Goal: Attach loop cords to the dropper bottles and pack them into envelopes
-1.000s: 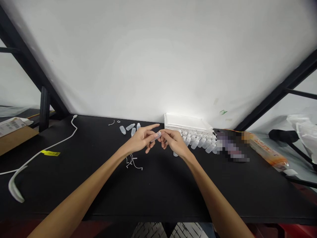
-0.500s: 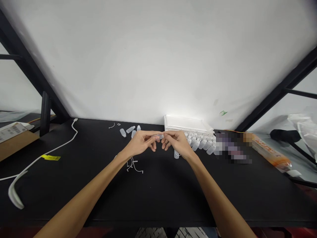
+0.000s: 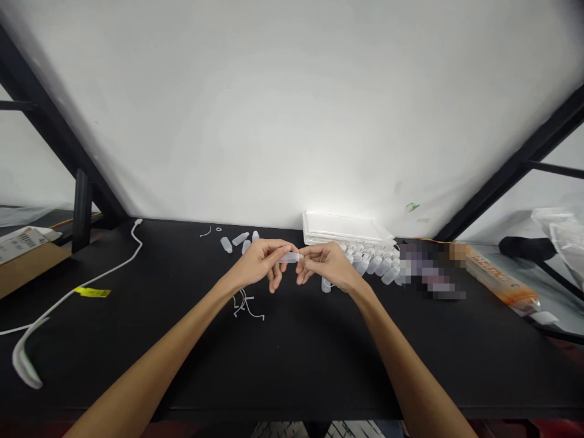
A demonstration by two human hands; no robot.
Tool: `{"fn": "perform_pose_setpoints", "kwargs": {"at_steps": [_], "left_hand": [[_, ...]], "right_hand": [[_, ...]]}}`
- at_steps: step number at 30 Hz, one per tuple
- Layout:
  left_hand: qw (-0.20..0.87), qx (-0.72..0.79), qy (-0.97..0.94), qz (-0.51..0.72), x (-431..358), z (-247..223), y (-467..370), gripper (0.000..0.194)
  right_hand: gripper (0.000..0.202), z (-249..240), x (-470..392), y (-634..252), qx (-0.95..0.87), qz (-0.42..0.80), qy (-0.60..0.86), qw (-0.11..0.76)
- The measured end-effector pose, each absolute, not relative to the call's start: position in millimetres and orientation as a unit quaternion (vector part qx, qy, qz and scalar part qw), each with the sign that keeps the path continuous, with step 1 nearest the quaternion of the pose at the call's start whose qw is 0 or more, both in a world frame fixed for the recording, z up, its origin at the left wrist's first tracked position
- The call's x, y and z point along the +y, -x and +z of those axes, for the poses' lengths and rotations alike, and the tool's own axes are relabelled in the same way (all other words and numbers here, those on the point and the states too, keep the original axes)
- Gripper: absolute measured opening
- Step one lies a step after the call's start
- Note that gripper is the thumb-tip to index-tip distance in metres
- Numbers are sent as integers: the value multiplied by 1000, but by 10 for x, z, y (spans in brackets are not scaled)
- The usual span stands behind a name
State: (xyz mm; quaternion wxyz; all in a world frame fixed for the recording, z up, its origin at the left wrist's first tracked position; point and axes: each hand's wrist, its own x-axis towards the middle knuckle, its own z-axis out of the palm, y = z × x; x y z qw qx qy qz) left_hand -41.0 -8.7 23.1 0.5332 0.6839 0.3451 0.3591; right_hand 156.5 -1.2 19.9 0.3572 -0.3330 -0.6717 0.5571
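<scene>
Left hand (image 3: 259,260) grip pinches a small translucent bottle (image 3: 288,258) mid-frame over the black desk (image 3: 283,365), right hand (image 3: 332,263) fingertips at its neck end, can't tell if pinching.

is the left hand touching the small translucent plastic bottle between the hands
Touching: head view shows the left hand pinching the small translucent plastic bottle between thumb and fingers.

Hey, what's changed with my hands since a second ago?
Your left hand has lowered its raised index finger toward the small clear bottle, which has gone from slanting to nearly level. The left hand still holds it, and the right hand stays at its neck end. The white strips and white stack look unmoved.
</scene>
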Motion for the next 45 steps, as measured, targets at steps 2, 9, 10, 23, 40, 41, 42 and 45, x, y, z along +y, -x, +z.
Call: {"fn": "perform_pose_setpoints", "kwargs": {"at_steps": [2, 9, 10, 23, 40, 41, 42, 45], "left_hand": [[541, 346, -676, 362, -86, 235, 405, 37], [530, 383, -635, 411, -38, 166, 341, 32], [531, 385, -632, 413, -34, 162, 335, 32], [375, 399, -753, 365, -64, 141, 385, 42], [300, 385, -807, 333, -74, 192, 406, 34], [305, 385, -805, 333, -74, 196, 410, 33], [312, 385, -802, 333, -73, 198, 414, 33], [334, 377, -795, 338, -67, 196, 421, 32]], "right_hand": [[27, 191, -10, -1559, -673, 558, 334, 353], [30, 92, 41, -1491, -676, 476, 374, 421], [30, 82, 45, -1480, -675, 469, 377, 427], [35, 151, 24, -1464, -583, 555, 374, 460], [35, 164, 23, -1552, -599, 590, 339, 422], [35, 162, 17, -1550, -603, 587, 337, 422], [35, 160, 13, -1548, -606, 585, 334, 422], [37, 153, 8, -1540, -615, 584, 323, 421]]}}
